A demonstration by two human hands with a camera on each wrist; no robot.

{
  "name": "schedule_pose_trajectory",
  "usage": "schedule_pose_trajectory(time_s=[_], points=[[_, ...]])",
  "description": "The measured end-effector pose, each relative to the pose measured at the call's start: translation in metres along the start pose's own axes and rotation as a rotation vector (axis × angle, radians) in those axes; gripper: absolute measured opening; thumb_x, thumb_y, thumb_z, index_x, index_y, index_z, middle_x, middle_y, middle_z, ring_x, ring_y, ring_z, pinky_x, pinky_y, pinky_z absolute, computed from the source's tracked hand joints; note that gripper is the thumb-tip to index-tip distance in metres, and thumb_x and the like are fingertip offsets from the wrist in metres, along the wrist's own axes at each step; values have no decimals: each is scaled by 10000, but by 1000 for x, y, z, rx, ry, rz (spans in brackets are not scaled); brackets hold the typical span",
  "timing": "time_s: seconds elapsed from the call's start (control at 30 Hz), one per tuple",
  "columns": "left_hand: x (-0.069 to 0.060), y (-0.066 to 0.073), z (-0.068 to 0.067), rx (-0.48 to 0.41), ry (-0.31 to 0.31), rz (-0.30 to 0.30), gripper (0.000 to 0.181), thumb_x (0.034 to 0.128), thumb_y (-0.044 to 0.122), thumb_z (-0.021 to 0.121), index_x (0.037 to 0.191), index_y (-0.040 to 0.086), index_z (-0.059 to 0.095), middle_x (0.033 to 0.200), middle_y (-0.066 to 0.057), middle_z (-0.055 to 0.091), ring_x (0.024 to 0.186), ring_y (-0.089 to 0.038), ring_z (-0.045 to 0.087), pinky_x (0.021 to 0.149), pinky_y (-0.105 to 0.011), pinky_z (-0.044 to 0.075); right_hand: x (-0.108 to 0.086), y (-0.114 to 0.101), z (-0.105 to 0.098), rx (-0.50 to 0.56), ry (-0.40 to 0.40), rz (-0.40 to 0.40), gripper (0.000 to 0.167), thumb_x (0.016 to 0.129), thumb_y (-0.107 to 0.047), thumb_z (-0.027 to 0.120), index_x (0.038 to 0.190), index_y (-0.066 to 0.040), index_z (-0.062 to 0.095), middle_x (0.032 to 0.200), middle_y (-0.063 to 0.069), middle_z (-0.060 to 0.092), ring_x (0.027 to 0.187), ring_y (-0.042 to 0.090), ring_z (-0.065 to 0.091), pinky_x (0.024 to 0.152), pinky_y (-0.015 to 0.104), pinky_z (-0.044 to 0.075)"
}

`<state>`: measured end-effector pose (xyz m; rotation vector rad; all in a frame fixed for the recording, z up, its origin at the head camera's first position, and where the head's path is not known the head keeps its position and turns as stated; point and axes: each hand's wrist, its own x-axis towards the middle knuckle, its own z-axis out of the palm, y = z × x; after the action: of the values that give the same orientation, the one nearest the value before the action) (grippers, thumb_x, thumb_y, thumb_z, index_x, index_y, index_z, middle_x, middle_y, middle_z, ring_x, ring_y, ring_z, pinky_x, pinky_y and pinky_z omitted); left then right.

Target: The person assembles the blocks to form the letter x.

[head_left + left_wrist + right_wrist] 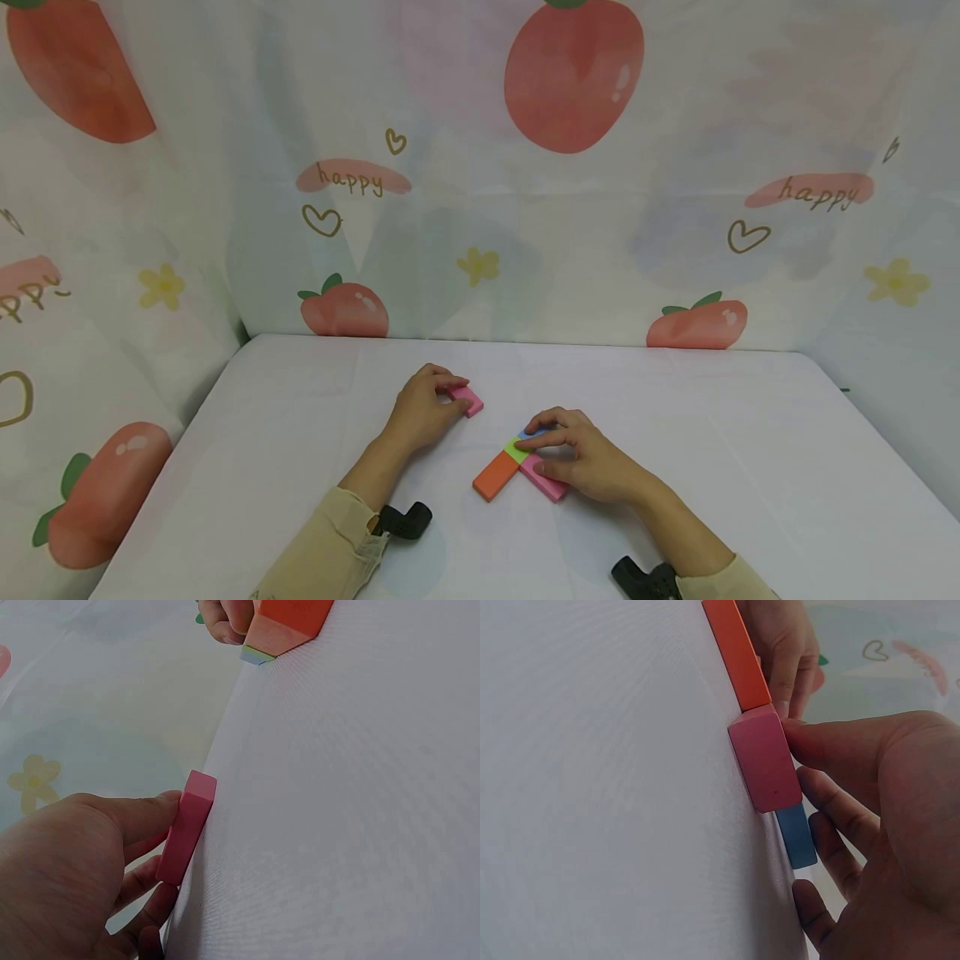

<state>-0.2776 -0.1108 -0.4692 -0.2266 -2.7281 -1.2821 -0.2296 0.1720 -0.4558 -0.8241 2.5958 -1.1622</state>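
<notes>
My left hand (pixel 427 407) holds a pink block (pixel 468 400) near the far middle of the table, and the left wrist view shows the thumb on one side of that pink block (pixel 187 829) with fingers behind it. Closer to me and to the right, an orange block (pixel 496 476), a small green block (pixel 516 450) and a blue block (pixel 531 434) form a slanting row. A second pink block (pixel 545 479) branches off it beside the green one. Over this group rests my right hand (pixel 588 454), thumb touching the second pink block, forefinger on the green, other fingers by the blue.
A white cloth covers the table (pixel 720 467). Behind it and at the sides hangs a fabric backdrop (pixel 480 200) printed with fruit, flowers and hearts. Black wrist devices sit on both forearms, at the left cuff (pixel 405 521) and the right cuff (pixel 645 579).
</notes>
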Motion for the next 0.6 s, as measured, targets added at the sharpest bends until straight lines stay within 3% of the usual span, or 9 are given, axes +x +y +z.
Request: schedule_pose_trajectory(time_s=[0.6], points=[[0, 1, 0, -3, -2, -12, 298, 884, 229, 828, 1177, 186, 795, 1188, -6, 642, 1102, -216, 623, 979, -430, 510, 0, 0, 0, 3, 2, 14, 319, 924, -189, 766, 1204, -341, 775, 1347, -79, 582, 1370, 254, 388, 1099, 559, 352]])
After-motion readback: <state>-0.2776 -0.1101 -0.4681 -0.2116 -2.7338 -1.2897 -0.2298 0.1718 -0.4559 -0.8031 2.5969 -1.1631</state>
